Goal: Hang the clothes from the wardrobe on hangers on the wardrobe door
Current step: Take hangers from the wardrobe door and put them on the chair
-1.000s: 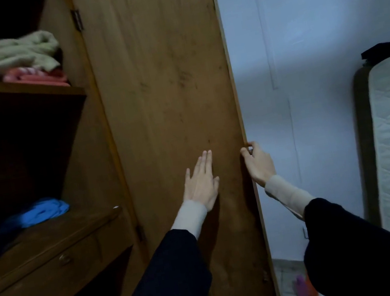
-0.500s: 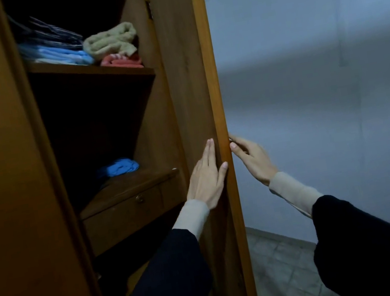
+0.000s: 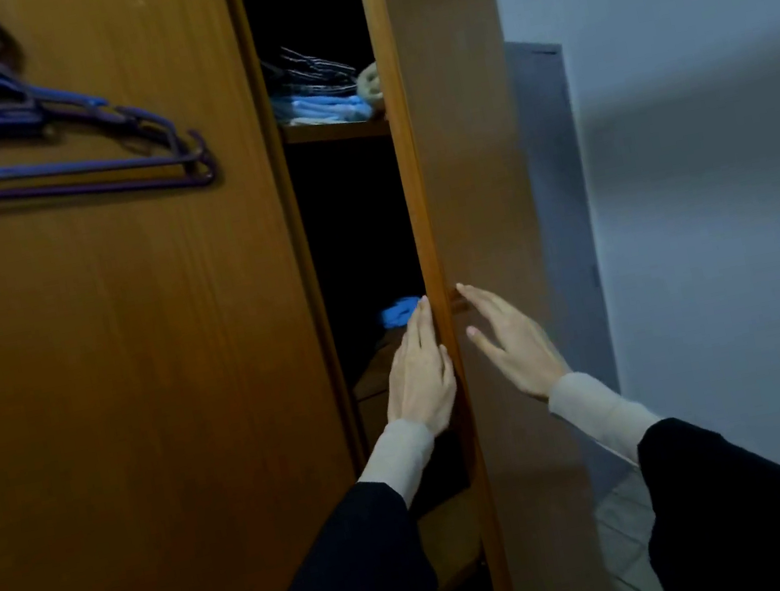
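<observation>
The fingers (image 3: 420, 337) of the left hand (image 3: 418, 376) were held straight and close together, laid flat against the inner side of the right wardrobe door (image 3: 413, 187), which was seen almost edge-on; nothing was gripped. The fingers (image 3: 487, 309) of the right hand (image 3: 517, 351) were extended and slightly spread on the outer side of that same door, near its edge. Whether these fingertips actually touched the wood could not be told, since that part was blurred. A small dark shape just beyond the right fingertips was too smeared to be identified.

Just past the left fingertips, inside the dark wardrobe, a crumpled blue garment (image 3: 400, 311) was partly covered by the fingers and the door edge. Higher above the fingers, a stack of folded clothes (image 3: 316, 94) was seen on a shelf (image 3: 332, 129), its right part cut off by the door edge; only a sliver of a beige rolled item (image 3: 370, 82) was visible. The rest of the interior was lost in shadow.

Well to the left of the hands and above them, blue hangers (image 3: 54, 146) were hung on the left wardrobe door (image 3: 129, 367), their left ends cut off by the frame and their hook blurred. To the right of the right-hand fingers a grey wall (image 3: 731, 235) was seen.
</observation>
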A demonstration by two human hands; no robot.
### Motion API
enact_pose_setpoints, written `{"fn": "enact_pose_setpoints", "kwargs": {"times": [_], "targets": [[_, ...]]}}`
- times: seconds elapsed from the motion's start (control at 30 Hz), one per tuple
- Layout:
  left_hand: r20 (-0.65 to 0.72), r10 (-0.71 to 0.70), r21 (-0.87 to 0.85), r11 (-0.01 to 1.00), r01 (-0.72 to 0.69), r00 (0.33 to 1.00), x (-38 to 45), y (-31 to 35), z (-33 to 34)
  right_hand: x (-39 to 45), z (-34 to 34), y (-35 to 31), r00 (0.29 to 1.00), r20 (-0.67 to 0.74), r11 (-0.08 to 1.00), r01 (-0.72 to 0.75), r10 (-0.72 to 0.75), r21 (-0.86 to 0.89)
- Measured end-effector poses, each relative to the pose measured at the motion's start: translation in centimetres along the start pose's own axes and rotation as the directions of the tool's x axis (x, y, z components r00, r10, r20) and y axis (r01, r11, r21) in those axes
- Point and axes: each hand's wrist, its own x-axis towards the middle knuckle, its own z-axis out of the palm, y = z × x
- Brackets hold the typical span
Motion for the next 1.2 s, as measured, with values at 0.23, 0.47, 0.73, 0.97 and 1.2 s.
{"fn": "enact_pose_setpoints", "kwargs": {"times": [0.23,0.47,0.73,0.97,1.2], "targets": [[0.071,-0.046,0.222,0.975,0.029,0.996,1.8,-7.6,-2.7,3.8,6.2,-2.0,0.994,0.101,0.999,0.045,-0.043,-0.022],[0.05,-0.009,0.404,0.915,-0.012,0.999,5.1,-12.3,-4.6,8.9,9.5,-2.7,0.995,0.097,0.998,-0.003,0.008,-0.058],[0.063,-0.01,0.637,0.77,-0.032,0.998,8.8,-15.2,-5.3,14.4,11.7,-3.1,0.981,0.189,0.975,0.071,-0.03,-0.212],[0.145,-0.025,0.713,0.696,-0.087,0.989,9.6,-17.5,-4.5,15.8,13.4,-2.1,0.957,0.282,0.953,0.141,-0.062,-0.269],[0.11,-0.013,0.762,0.643,-0.076,0.994,9.8,-18.4,-3.3,16.5,14.6,0.0,0.947,0.278,0.966,0.208,-0.161,-0.151]]}}
